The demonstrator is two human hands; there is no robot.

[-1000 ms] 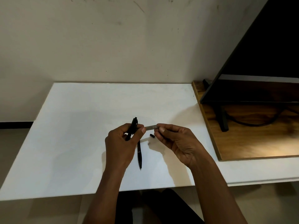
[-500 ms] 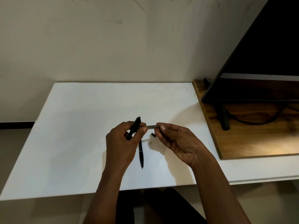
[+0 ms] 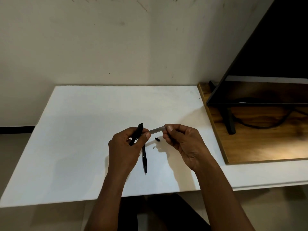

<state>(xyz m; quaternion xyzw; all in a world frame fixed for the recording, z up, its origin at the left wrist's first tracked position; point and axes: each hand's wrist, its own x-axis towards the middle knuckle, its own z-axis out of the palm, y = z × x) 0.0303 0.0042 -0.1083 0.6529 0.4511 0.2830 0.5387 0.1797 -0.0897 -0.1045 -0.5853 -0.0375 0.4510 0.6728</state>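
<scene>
Left hand [image 3: 124, 147] grips a black barrel [image 3: 139, 130], tilted up and away. Right hand [image 3: 181, 144] pinches one end of a thin grey tube [image 3: 157, 130]; its long axis runs across, free end at the left thumb just beside the barrel, so it likely must swing in line to enter. Both are above mid-table [image 3: 83, 130], over a second pen [image 3: 144, 160], black cap [image 3: 157, 139] and white bit [image 3: 153, 147]; board [image 3: 266, 147] and monitor [image 3: 275, 55] at the right edge, wall [image 3: 116, 47] behind.

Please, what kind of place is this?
Probably a home room or small office: a white desk against a plain wall, a flat screen with its cable on a wooden board, and the left hand holding a black pen, the right hand a thin grey tube.
</scene>
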